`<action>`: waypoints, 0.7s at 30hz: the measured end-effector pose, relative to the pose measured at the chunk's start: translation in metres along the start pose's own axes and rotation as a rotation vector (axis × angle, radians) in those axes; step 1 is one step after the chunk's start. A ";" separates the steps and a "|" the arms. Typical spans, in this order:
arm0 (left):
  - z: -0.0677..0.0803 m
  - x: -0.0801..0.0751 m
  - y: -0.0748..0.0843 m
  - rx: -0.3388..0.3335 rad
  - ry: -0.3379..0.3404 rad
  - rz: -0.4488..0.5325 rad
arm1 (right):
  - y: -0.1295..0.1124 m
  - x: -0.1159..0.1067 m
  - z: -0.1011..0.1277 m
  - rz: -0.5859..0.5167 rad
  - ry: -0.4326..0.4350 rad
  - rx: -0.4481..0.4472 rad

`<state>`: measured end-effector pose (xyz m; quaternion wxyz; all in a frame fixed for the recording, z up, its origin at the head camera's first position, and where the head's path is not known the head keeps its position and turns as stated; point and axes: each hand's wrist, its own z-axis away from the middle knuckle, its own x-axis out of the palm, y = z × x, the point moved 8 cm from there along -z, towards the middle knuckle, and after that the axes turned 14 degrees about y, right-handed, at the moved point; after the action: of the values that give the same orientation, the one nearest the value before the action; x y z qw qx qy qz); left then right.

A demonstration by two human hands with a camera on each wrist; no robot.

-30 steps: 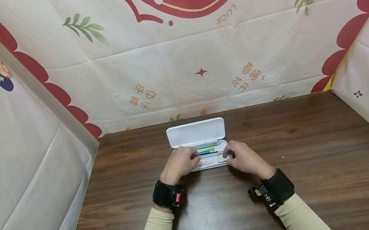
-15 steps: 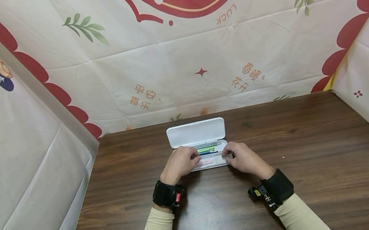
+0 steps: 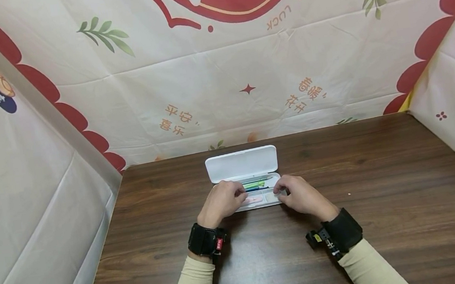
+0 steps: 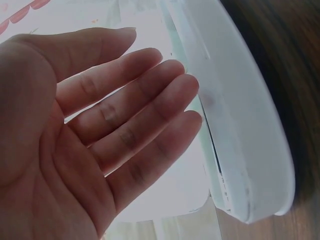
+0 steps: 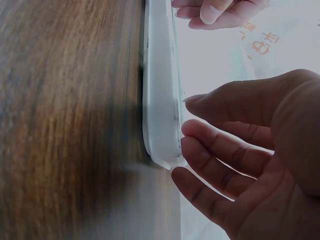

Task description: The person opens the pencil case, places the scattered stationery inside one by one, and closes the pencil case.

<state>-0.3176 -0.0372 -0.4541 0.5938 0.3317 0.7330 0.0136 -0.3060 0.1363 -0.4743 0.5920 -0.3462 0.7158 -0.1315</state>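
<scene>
A white pencil case (image 3: 241,164) stands on the table with its lid raised at the back. Green and blue pens (image 3: 254,185) lie in its rear part. The front compartment holds a small pinkish item (image 3: 253,200) and a pale block (image 3: 270,197), too small to identify. My left hand (image 3: 223,199) is over the case's left end; in the left wrist view its fingers (image 4: 165,102) are loosely extended by the case wall (image 4: 235,115). My right hand (image 3: 301,194) is at the right end, thumb and fingers (image 5: 215,150) apart, fingertips close to the rim.
The brown wooden table (image 3: 385,199) extends around the case. A tiny pale speck (image 3: 349,193) lies to the right. Printed white cloth (image 3: 212,78) hangs behind the table and along both sides.
The right fingertips have shifted slightly left over the pale block, which now appears lower in the compartment. The left hand and the case have stayed in place.
</scene>
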 end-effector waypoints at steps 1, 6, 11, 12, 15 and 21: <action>0.000 0.000 0.000 -0.002 0.000 0.000 | -0.001 0.000 0.000 -0.001 0.002 -0.006; 0.000 -0.005 -0.002 -0.004 0.023 -0.002 | -0.003 -0.001 -0.001 -0.011 0.014 -0.035; -0.001 -0.009 -0.002 0.016 0.054 -0.005 | -0.005 -0.002 -0.001 -0.011 0.011 -0.043; -0.001 -0.010 -0.002 0.020 0.062 -0.007 | -0.005 -0.002 -0.001 -0.011 0.009 -0.044; -0.002 -0.012 -0.001 0.032 0.097 -0.015 | -0.005 -0.003 0.000 -0.012 0.004 -0.042; -0.003 -0.019 -0.001 0.019 0.162 -0.023 | -0.006 -0.002 0.000 -0.012 -0.001 -0.046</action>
<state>-0.3191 -0.0467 -0.4378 0.5296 0.3267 0.7824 0.0267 -0.3040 0.1334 -0.4689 0.5834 -0.3642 0.7163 -0.1182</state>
